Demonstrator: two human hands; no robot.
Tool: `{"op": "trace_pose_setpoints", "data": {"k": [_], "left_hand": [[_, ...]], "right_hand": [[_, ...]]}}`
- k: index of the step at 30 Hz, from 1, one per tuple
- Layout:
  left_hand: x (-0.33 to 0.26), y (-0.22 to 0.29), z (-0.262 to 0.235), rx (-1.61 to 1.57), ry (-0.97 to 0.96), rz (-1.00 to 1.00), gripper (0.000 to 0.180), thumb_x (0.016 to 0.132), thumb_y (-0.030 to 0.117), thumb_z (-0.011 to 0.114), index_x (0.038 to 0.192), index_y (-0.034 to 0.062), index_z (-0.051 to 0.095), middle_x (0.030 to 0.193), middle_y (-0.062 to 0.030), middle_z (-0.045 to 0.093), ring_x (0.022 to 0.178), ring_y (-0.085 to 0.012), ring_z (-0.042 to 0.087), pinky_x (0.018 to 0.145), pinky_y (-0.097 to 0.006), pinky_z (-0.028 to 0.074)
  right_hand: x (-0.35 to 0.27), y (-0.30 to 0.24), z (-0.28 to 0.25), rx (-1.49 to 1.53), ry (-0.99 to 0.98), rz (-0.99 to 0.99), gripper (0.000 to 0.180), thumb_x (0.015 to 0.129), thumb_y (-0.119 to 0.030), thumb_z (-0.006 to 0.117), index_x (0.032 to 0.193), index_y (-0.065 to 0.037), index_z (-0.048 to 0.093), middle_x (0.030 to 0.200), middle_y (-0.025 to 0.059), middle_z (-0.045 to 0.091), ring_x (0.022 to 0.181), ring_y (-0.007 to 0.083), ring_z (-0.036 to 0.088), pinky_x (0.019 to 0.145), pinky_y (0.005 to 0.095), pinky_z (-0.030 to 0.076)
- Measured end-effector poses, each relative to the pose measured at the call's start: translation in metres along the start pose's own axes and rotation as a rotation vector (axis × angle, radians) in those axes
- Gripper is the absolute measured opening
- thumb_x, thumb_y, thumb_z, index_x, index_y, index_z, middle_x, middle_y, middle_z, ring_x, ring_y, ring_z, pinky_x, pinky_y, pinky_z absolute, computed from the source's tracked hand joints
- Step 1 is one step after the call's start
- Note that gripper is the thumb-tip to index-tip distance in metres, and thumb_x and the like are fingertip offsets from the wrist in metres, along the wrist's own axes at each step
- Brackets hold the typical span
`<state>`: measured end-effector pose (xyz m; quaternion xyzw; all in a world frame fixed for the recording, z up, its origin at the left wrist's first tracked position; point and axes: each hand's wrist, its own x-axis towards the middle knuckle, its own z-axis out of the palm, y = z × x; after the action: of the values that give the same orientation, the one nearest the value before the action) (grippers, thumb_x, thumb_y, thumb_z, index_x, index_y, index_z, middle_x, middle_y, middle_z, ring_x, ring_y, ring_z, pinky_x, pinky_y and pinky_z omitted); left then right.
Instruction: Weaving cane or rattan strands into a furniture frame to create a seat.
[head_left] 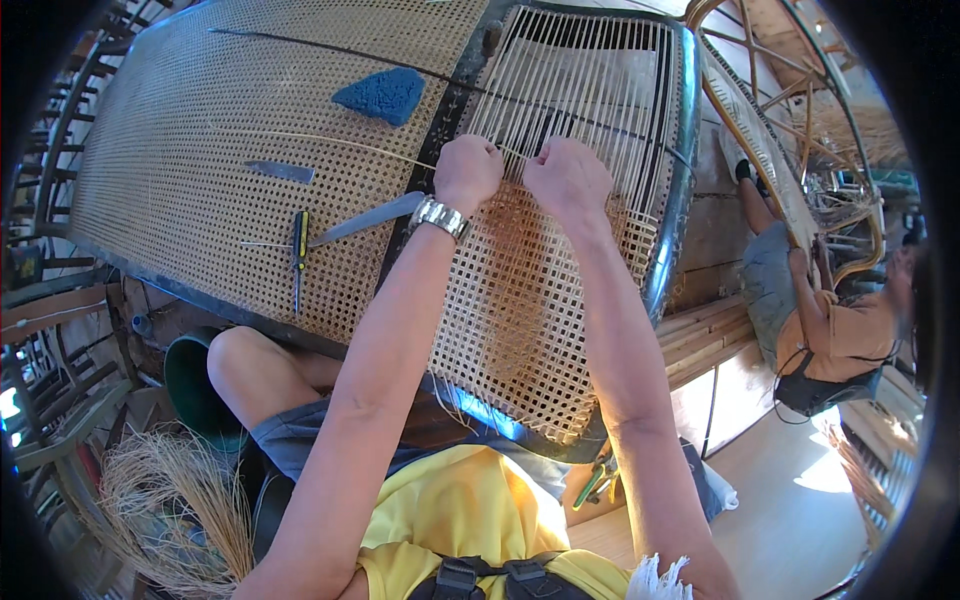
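Both arms reach forward over a woven cane panel [520, 330] in a dark frame. Its near part is a finished-looking open mesh, stained brown in the middle, while the far part has only lengthwise strands. A thin pale cane strand [515, 153] runs between my hands, crosswise over those strands, and trails off leftward. My left hand [468, 172], with a metal watch at the wrist, is closed in a pinch on it. Close by on the right, my right hand [568, 178] is also closed on the strand. The fingertips of both hands are partly hidden.
On the wider cane panel [200, 120] at left lie a blue cloth [381, 96], a short blade [280, 171], a longer blade [370, 218] and a screwdriver [300, 250]. A dark rod [400, 68] crosses both panels. Loose cane [180, 500] is lower left. Another person [830, 320] sits right.
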<state>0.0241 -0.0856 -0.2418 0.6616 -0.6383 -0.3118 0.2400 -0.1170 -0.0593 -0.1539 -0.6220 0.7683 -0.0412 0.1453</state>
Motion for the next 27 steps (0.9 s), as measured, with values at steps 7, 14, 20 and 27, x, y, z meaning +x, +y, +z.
{"op": "trace_pose_setpoints", "data": {"k": [7,14,20,27], "left_hand": [[-0.003,-0.005,-0.01,-0.93,-0.248,-0.524,0.02,0.092,0.017,0.07,0.075,0.008,0.065,0.071,-0.0018,0.062,0.05,-0.011,0.045,0.044,-0.031,0.031],[-0.017,0.017,-0.023,-1.158,-0.357,-0.613,0.027,0.095,0.017,0.064,0.07,0.0053,0.06,0.063,-0.0034,0.055,0.049,-0.0101,0.046,0.04,-0.03,0.031],[0.022,0.005,-0.006,-1.07,-0.255,-0.664,0.029,0.099,0.02,0.064,0.072,0.0105,0.063,0.062,-0.0013,0.056,0.049,-0.0138,0.047,0.047,-0.034,0.039],[-0.026,-0.041,-0.046,-0.147,0.337,-0.178,0.021,0.095,0.021,0.061,0.082,0.0048,0.067,0.075,-0.0155,0.07,0.064,-0.0325,0.067,0.062,-0.045,0.052]], "right_hand": [[0.0,0.009,0.011,0.024,0.072,-0.065,0.014,0.083,-0.024,0.066,0.081,-0.011,0.07,0.088,0.0105,0.072,0.085,0.0316,0.07,0.075,0.0436,0.054],[-0.004,0.005,0.014,-0.009,0.154,-0.136,0.018,0.087,-0.03,0.069,0.091,-0.013,0.074,0.093,0.0107,0.074,0.09,0.0318,0.071,0.077,0.0443,0.055],[-0.019,-0.004,0.003,-0.08,0.085,-0.231,0.024,0.091,-0.03,0.067,0.103,-0.01,0.074,0.097,0.0139,0.074,0.094,0.0347,0.072,0.082,0.0469,0.055],[-0.033,0.0,0.005,-0.111,0.008,-0.217,0.022,0.091,-0.008,0.057,0.108,-0.006,0.071,0.09,0.0188,0.074,0.088,0.0374,0.074,0.088,0.0542,0.054]]}}
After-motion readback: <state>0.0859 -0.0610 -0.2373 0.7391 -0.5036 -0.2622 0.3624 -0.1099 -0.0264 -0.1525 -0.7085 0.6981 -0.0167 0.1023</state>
